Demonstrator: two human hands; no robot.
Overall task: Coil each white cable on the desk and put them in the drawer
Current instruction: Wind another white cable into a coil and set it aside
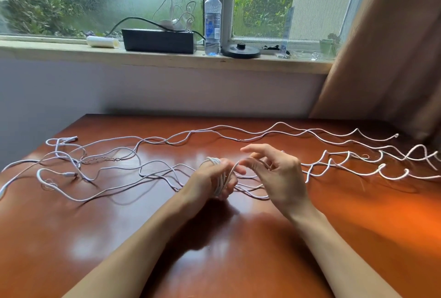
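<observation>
Our left hand [212, 178] sits over the middle of the counter [238, 238], its fingers curled round a coil [219, 184] of white cable wound about the palm. Just beside it, our right hand [279, 176] has a strand [235, 166] from that coil hooked over its bent fingers, with the forefinger stretched out above. From the hands the loose white cables [393, 176] sprawl in wavy lines from the counter's left edge to its right edge, and one reaches near the far edge. Beyond the counter, on the windowsill [71, 51], stand a black box [158, 39] and a water bottle [212, 23].
</observation>
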